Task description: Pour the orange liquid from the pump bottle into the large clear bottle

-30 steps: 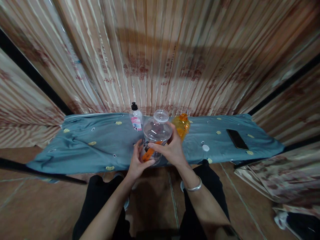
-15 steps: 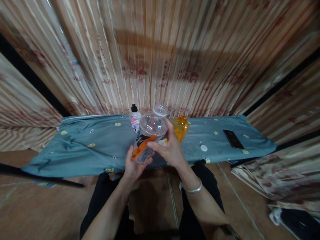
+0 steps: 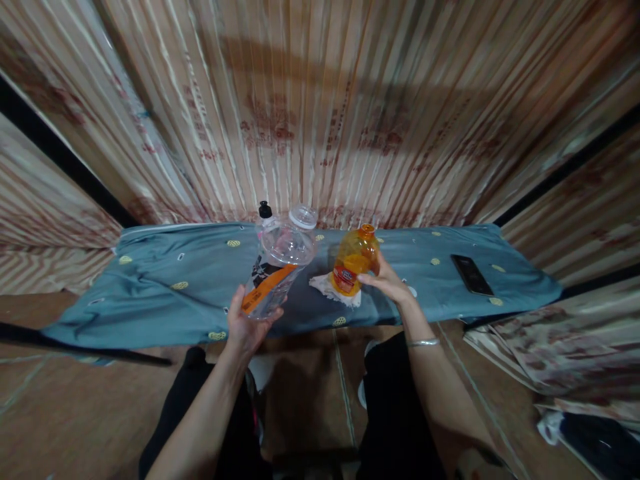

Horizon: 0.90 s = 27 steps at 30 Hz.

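My left hand (image 3: 251, 327) is closed round the lower part of a large clear plastic bottle (image 3: 287, 247) with an orange and black label. The bottle leans to the right, its wide mouth uncapped. Behind it, partly hidden, is a bottle with a black cap (image 3: 265, 210). My right hand (image 3: 385, 280) wraps the right side of an amber bottle (image 3: 354, 257) with a red label and an open neck. A crumpled whitish cloth (image 3: 327, 287) lies beneath that bottle. Just past my right fingers, a white round disc (image 3: 412, 291) is mostly covered.
A black phone (image 3: 471, 275) lies at the right of the teal patterned cloth (image 3: 165, 267) that covers the narrow table. A pleated curtain (image 3: 310, 120) hangs right behind it. Dark frame poles (image 3: 65, 153) slant at both sides. My legs are below the front edge.
My right hand has left the clear bottle and moved right onto the amber bottle. The clear bottle has shifted left in my left hand, and the whitish cloth has come into view.
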{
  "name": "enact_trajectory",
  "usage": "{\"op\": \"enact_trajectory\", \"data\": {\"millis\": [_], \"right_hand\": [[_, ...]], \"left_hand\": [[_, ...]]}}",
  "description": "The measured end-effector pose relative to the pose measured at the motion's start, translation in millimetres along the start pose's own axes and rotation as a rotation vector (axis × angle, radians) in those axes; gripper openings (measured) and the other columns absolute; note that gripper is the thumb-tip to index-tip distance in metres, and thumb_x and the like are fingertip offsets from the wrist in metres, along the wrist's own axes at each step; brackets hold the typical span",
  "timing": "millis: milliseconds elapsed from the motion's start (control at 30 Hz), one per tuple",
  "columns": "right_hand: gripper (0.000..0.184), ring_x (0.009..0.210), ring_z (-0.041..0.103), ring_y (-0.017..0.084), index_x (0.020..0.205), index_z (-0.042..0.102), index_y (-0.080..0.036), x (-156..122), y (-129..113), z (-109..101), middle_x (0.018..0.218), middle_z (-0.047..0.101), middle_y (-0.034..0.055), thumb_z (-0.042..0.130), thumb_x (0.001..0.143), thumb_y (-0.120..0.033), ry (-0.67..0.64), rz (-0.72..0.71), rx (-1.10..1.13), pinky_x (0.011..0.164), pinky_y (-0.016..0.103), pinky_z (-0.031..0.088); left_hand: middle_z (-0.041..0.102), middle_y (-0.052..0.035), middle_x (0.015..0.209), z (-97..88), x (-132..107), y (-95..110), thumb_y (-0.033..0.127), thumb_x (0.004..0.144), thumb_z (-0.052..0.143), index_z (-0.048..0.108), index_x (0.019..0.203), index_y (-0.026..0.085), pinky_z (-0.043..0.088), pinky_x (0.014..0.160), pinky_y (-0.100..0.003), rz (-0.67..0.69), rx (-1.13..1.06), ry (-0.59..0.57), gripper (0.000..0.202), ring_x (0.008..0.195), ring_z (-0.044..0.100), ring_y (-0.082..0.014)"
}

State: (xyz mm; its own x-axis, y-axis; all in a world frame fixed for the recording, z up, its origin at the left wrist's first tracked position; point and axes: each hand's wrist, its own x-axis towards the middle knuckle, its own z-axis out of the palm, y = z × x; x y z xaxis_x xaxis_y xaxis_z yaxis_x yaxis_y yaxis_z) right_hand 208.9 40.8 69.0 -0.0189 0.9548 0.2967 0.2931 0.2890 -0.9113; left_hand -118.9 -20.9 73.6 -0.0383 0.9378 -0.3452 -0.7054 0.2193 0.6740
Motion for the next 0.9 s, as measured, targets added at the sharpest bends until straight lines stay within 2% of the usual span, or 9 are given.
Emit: {"op": "enact_trajectory", "data": {"millis": [67,200,300,433,533,700,900], "right_hand": [[0.102,0.133,0.066,0.031,0.141,0.056,-0.021,2.9,2.3,8.3,0.144,0.068,0.0143,0.090,0.059,-0.070,-0.056,0.050,0.127,0.116,0.051,0.049],[0.090,0.119,0.073,0.033,0.127,0.061,-0.020,2.3,6.8,25.6,0.132,0.075,0.0150,0.093,0.055,-0.063,0.034,0.164,0.193,0.109,0.054,0.055],[0.078,0.111,0.076,0.035,0.116,0.065,-0.019,-1.8,9.2,38.1,0.120,0.079,0.0168,0.091,0.057,-0.062,0.178,0.193,0.031,0.102,0.054,0.059],[0.068,0.106,0.077,0.036,0.118,0.065,-0.021,-10.3,5.2,52.2,0.115,0.081,0.0154,0.089,0.064,-0.056,0.306,0.147,-0.201,0.093,0.051,0.062],[0.069,0.105,0.078,0.036,0.122,0.063,-0.021,-16.4,-0.5,58.6,0.113,0.081,0.0151,0.086,0.067,-0.057,0.304,0.126,-0.258,0.091,0.048,0.063],[0.067,0.105,0.079,0.036,0.126,0.061,-0.019,-20.2,-6.2,61.4,0.116,0.080,0.0151,0.081,0.073,-0.055,0.259,0.064,-0.254,0.091,0.050,0.063],[0.067,0.109,0.078,0.036,0.129,0.061,-0.022,-19.0,-3.7,66.1,0.120,0.079,0.0135,0.081,0.074,-0.054,0.263,0.041,-0.244,0.093,0.052,0.064]], "left_hand": [[0.080,-0.0122,0.092,-1.4,0.4,-0.3,0.054,0.084,0.069,0.068,0.114,0.015,0.060,0.054,-0.035,-0.009,0.001,0.011,0.050,0.073,0.079,-0.0307],[0.080,-0.0134,0.095,-4.9,-0.2,-4.4,0.051,0.087,0.067,0.067,0.115,0.015,0.061,0.057,-0.036,-0.056,-0.004,0.004,0.046,0.075,0.079,-0.0301],[0.080,-0.0127,0.093,-6.1,-1.6,-8.9,0.049,0.088,0.066,0.068,0.115,0.017,0.062,0.059,-0.037,-0.114,0.005,0.016,0.042,0.077,0.079,-0.0302],[0.080,-0.0114,0.089,-3.2,-5.0,-12.8,0.045,0.089,0.065,0.069,0.110,0.017,0.062,0.058,-0.035,-0.115,0.006,0.073,0.035,0.074,0.078,-0.0281],[0.079,-0.0102,0.086,0.1,-7.3,-13.5,0.043,0.090,0.064,0.069,0.109,0.016,0.062,0.057,-0.034,-0.105,0.026,0.114,0.034,0.071,0.077,-0.0265],[0.078,-0.0088,0.089,0.9,-7.6,-12.8,0.044,0.087,0.068,0.069,0.111,0.017,0.061,0.057,-0.034,-0.044,0.090,0.125,0.036,0.073,0.076,-0.0255],[0.077,-0.0064,0.086,3.6,-7.1,-11.4,0.043,0.079,0.074,0.070,0.101,0.019,0.061,0.055,-0.034,0.024,0.107,0.166,0.033,0.069,0.073,-0.0233]]}}
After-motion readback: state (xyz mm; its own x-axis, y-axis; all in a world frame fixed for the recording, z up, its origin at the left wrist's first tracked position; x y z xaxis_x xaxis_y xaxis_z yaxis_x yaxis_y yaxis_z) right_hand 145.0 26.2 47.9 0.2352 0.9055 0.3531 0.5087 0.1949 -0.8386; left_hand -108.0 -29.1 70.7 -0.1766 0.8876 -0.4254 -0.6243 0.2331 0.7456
